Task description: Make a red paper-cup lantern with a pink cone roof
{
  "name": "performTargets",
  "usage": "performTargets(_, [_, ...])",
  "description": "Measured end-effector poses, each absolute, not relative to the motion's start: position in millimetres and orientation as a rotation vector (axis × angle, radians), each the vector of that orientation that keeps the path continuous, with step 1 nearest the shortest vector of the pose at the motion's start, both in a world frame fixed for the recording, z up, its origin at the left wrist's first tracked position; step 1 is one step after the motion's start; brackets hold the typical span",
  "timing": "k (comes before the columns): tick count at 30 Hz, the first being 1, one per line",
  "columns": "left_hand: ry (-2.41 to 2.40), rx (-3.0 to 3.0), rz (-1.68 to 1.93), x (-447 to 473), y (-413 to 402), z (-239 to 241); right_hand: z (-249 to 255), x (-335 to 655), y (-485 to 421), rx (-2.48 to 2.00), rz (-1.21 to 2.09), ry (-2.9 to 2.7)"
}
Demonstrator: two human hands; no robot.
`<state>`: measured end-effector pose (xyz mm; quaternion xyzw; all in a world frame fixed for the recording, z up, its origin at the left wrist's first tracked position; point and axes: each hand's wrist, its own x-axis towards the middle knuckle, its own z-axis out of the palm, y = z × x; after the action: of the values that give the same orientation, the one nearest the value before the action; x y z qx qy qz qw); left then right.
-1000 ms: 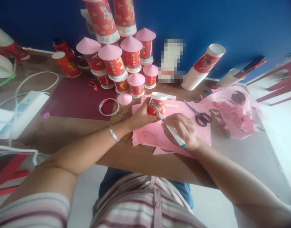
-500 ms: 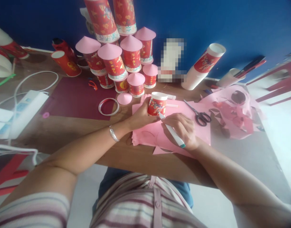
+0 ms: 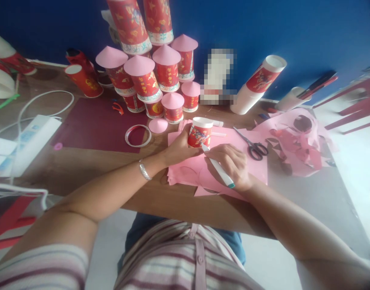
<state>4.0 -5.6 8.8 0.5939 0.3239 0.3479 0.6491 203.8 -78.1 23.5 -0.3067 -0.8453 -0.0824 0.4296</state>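
My left hand (image 3: 185, 147) is wrapped round a red printed paper cup (image 3: 199, 133) with a white rim, held over a stack of pink paper (image 3: 185, 173). A white marker pen (image 3: 219, 171) with a green end is gripped in my right hand (image 3: 231, 161), its tip at the lower front of the cup. Whether the tip touches the cup I cannot tell. Black-handled scissors (image 3: 257, 151) lie on the pink sheets right of my hand. A small pink paper cone (image 3: 158, 125) and a roll of tape (image 3: 138, 135) rest to the left of the cup.
Several red cups with pink cone roofs (image 3: 142, 76) stand at the back, near tall red cup stacks. Pink paper scraps (image 3: 305, 145) are heaped at the right. A dark red sheet (image 3: 103, 129), a white cable (image 3: 20, 112) and a white box (image 3: 30, 145) occupy the left.
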Motion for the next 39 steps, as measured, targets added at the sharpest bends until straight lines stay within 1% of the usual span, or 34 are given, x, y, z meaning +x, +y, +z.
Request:
performTargets(21, [0.746,1.282,0.764,5.5,-7.3,11.0,25.1,202.2,-77.4,-0.754,-0.221,-2.11])
performTargets(39, [0.757,1.35,0.783,5.0,-6.4,11.8,20.9,204.1,-78.1,-0.762,-0.231,-2.104])
